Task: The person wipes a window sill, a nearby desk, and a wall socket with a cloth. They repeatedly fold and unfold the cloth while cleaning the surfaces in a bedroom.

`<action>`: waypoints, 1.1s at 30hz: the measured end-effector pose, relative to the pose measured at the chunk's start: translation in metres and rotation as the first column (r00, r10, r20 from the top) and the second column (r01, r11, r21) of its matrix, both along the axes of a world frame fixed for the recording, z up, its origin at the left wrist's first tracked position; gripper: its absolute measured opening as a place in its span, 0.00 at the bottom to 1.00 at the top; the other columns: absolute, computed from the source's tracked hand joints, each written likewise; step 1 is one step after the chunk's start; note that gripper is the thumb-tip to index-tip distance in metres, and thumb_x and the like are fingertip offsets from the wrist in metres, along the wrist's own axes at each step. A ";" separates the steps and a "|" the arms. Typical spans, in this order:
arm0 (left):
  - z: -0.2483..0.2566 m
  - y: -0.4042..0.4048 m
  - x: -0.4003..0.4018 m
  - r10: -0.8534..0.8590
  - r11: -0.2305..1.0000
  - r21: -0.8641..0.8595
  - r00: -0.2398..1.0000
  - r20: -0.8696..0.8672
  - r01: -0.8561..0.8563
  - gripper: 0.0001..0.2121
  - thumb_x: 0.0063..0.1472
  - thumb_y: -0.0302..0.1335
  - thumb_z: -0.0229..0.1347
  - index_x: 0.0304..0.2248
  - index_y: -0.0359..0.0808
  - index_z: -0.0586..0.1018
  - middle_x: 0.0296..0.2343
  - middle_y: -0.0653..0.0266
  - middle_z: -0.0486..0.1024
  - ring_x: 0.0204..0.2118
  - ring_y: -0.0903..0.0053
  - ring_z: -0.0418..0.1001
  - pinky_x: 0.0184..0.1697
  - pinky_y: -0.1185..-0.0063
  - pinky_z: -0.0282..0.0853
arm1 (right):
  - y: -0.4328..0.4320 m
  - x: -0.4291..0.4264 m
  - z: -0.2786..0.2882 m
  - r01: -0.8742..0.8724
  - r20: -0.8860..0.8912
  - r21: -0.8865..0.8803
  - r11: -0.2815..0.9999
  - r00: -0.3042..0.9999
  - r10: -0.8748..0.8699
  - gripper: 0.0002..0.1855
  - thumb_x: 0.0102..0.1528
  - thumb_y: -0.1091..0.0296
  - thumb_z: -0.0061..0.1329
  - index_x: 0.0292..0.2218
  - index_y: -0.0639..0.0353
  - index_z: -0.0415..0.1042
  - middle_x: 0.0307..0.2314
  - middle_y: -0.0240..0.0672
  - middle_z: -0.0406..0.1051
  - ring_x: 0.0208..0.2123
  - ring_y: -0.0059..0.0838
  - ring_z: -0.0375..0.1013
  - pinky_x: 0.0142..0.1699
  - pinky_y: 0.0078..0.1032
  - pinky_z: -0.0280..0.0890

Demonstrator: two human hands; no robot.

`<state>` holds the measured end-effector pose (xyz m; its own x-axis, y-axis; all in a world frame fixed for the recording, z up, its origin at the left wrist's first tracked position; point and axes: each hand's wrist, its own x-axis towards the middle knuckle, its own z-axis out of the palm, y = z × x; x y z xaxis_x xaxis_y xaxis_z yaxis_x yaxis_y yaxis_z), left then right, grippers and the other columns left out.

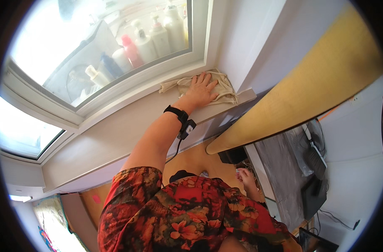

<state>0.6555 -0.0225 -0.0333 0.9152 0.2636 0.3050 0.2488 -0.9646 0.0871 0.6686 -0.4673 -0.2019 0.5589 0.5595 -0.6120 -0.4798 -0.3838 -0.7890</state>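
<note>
My left hand (201,91) lies flat, fingers spread, on a crumpled beige cloth (224,85). The cloth rests at the right end of a pale windowsill (122,121), against the window frame and the wall corner. A black strap with a small device (185,127) and a cable is around my left wrist. Down by my right side, my right hand (245,178) hangs away from the sill with its fingers curled. A small whitish patch shows at its fingertips; whether it holds something cannot be made out.
Behind the window pane (93,63) stand several pump bottles (160,34) and a pink bottle (131,50). A tall yellow panel (289,85) rises close on the right. Beyond it, a grey tabletop (279,170) carries a brush (316,157) and a black device (314,195).
</note>
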 end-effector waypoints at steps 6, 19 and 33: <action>-0.002 -0.005 -0.012 0.025 1.000 0.004 0.999 -0.026 -0.025 0.27 0.56 0.45 0.43 0.53 0.42 0.62 0.53 0.50 0.54 0.58 0.55 0.47 0.56 0.59 0.42 | 0.008 -0.039 0.019 0.018 0.011 0.051 0.999 1.000 -0.018 0.11 0.58 0.63 0.39 0.40 0.58 0.66 0.28 0.33 0.72 0.26 0.20 0.70 0.27 0.17 0.60; 0.016 0.032 -0.226 0.109 0.986 -0.122 0.991 -0.078 -0.118 0.25 0.55 0.36 0.41 0.53 0.40 0.61 0.55 0.54 0.53 0.58 0.59 0.47 0.58 0.64 0.41 | 0.110 -0.165 0.023 -0.187 -0.090 -0.057 0.981 0.979 0.182 0.15 0.59 0.61 0.39 0.43 0.62 0.62 0.30 0.35 0.69 0.30 0.23 0.69 0.32 0.18 0.64; 0.033 0.062 -0.584 0.494 0.857 -0.108 0.863 -0.107 -0.504 0.25 0.52 0.33 0.46 0.51 0.38 0.63 0.54 0.52 0.54 0.58 0.59 0.47 0.59 0.64 0.39 | 0.223 -0.293 -0.025 -0.604 -0.067 -0.139 0.785 0.796 0.601 0.15 0.57 0.64 0.41 0.44 0.62 0.64 0.31 0.35 0.70 0.30 0.23 0.71 0.33 0.20 0.66</action>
<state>0.0715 0.0400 -0.0002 0.6681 0.7232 0.1749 0.7045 -0.6905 0.1640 0.3757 -0.2446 -0.2271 0.1255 0.6826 -0.7199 -0.1258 -0.7088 -0.6941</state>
